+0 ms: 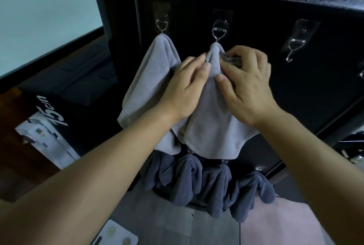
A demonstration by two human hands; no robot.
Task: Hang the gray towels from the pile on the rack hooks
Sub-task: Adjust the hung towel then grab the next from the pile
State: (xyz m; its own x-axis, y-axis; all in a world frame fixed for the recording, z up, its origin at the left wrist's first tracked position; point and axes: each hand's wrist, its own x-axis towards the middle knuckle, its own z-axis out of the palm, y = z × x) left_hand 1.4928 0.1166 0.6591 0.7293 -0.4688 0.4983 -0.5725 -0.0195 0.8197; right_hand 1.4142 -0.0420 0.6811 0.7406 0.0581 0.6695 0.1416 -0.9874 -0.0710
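A light gray towel (149,71) hangs from the left hook (162,25) on the black rack panel (256,107). A second light gray towel (212,126) hangs by its top from the middle hook (219,29). My left hand (187,87) pinches this towel just below the hook from the left side. My right hand (246,83) grips bunched fabric of the same towel on the right side. The right hook (293,52) is bare. The pile is not in view.
Several dark gray towels (208,183) hang from a lower row of hooks under the light ones. A white box marked 15cm (49,132) sits at the lower left. A pink surface (275,225) lies at the bottom right.
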